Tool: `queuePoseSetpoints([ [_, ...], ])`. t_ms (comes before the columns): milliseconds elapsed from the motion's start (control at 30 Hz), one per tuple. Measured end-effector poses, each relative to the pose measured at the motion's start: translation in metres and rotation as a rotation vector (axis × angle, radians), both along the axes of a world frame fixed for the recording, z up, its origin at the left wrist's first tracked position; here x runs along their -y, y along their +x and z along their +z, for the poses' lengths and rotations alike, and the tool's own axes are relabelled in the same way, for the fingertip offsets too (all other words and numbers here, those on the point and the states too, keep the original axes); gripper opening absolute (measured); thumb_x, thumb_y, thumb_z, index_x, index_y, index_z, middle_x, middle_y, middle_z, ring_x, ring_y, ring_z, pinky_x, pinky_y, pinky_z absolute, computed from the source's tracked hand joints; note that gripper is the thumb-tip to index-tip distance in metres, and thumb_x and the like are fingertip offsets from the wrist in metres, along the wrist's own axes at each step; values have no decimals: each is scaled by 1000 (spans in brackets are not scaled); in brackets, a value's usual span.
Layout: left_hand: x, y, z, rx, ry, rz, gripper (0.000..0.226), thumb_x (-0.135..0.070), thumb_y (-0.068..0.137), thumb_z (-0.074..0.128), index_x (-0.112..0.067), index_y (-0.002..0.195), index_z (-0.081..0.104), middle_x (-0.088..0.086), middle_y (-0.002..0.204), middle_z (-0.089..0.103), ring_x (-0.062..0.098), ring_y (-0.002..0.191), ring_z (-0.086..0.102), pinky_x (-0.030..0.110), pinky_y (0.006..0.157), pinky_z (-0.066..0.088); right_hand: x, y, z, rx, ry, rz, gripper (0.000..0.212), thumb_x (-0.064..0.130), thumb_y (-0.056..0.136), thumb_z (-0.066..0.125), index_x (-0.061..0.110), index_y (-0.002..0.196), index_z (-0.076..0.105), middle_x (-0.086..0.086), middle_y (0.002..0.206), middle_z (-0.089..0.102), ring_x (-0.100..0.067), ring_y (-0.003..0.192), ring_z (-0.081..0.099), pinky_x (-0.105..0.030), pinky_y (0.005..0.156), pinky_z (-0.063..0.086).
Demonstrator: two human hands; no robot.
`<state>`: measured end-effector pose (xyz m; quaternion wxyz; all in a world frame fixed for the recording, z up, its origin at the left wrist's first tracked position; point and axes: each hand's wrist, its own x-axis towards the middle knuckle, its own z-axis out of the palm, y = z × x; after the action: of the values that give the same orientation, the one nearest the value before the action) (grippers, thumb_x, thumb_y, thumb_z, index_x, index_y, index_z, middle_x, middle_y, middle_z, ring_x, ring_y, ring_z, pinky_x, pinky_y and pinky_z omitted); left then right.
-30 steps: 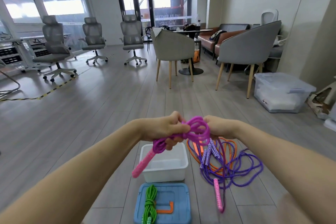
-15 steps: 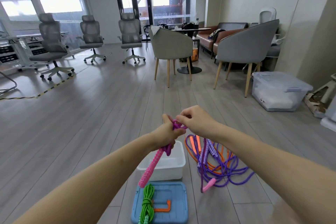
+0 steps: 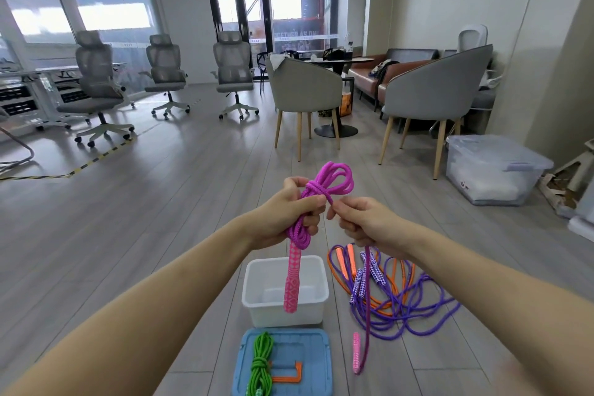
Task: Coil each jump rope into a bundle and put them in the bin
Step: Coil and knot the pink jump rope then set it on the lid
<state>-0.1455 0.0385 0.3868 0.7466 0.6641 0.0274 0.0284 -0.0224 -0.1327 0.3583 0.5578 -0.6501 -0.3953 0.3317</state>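
My left hand [image 3: 284, 219] grips a magenta jump rope [image 3: 331, 182] gathered into loops, with a few turns wound round the bundle's neck. One pink patterned handle [image 3: 292, 280] hangs down from that hand over the white bin [image 3: 254, 299]. My right hand [image 3: 361, 223] pinches the rope's free end beside the wrap; the tail drops to the second pink handle [image 3: 356, 352] near the floor. A coiled green rope [image 3: 262, 360] lies on the blue lid [image 3: 316, 363]. Purple rope [image 3: 418, 318] and orange rope [image 3: 342, 262] lie tangled on the floor to the right.
The white bin stands on grey plank floor with nothing inside it. A clear lidded storage box [image 3: 491, 170] sits at the right wall. Two grey armchairs [image 3: 305, 90] and a round table stand ahead; office chairs [image 3: 96, 87] line the left.
The bundle has risen and its loops now stand above my left hand. My right hand has come off the top and moved right, drawing the free end out beside the wrap.
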Motion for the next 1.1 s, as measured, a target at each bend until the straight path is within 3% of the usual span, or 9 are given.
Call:
queuePoseSetpoints([
  [233, -2, -14, 13, -29, -41, -197, 29, -14, 101, 60, -17, 121, 39, 7, 80, 55, 11, 56, 43, 23, 53, 47, -3, 20, 0, 7, -152, 134, 36, 46, 98, 64, 11, 92, 58, 0, 65, 31, -13, 56, 22, -33, 55, 15],
  [333, -2, -21, 9, -207, 109, -395, 25, -12, 103, 56, -18, 118, 37, 8, 83, 58, 11, 56, 45, 22, 53, 49, -1, 27, 2, 136, -254, 168, 15, 18, 97, 68, 11, 83, 67, 1, 67, 52, -12, 57, 41, -26, 55, 34],
  [400, 3, -20, -4, -337, 303, -431, 28, -12, 104, 57, -18, 119, 34, 7, 82, 58, 10, 55, 46, 24, 55, 50, -9, 23, 7, 271, -339, 125, 21, 27, 95, 73, 12, 80, 72, 1, 65, 59, -12, 56, 50, -25, 55, 41],
  [467, 8, -15, -22, -410, 458, -379, 35, -14, 103, 59, -16, 124, 31, 5, 80, 56, 11, 57, 47, 26, 57, 51, -22, 14, 11, 423, -389, 18, 29, 39, 90, 77, 13, 77, 74, 2, 63, 58, -11, 56, 51, -24, 52, 41],
  [533, 12, -5, -40, -423, 505, -287, 32, -16, 103, 60, -13, 121, 33, 5, 78, 53, 11, 58, 47, 28, 58, 50, -37, 4, 8, 569, -388, -116, 29, 37, 87, 80, 12, 73, 73, 0, 63, 60, -12, 58, 54, -27, 54, 45],
  [633, 7, 10, -63, -420, 442, -43, 39, -16, 101, 61, -3, 125, 33, 3, 72, 52, 9, 51, 50, 26, 53, 49, -47, -10, 2, 589, -316, -247, 29, 33, 87, 79, 8, 74, 75, -11, 69, 70, -17, 62, 62, -37, 63, 53],
  [733, 6, 17, -73, -396, 411, 88, 49, -13, 99, 62, -4, 132, 26, 8, 78, 51, 9, 50, 51, 26, 53, 50, -46, -21, 0, 627, -324, -212, 28, 31, 94, 70, 13, 74, 75, -4, 69, 70, -13, 66, 60, -33, 62, 48],
  [933, 2, 14, -53, -235, 227, 83, 48, -11, 101, 61, -22, 125, 20, 8, 83, 46, 11, 55, 45, 29, 56, 48, -24, -21, 6, 423, -179, -137, 21, 23, 102, 62, 8, 97, 76, -1, 72, 63, -2, 53, 49, -19, 49, 39],
  [1100, -1, 13, -33, -121, 273, 90, 66, 0, 96, 65, -26, 133, 17, 11, 83, 50, 14, 58, 52, 33, 61, 52, -6, -10, 8, 78, -95, -112, 15, 20, 100, 65, 7, 93, 67, 2, 70, 64, -9, 51, 35, -25, 48, 24],
])
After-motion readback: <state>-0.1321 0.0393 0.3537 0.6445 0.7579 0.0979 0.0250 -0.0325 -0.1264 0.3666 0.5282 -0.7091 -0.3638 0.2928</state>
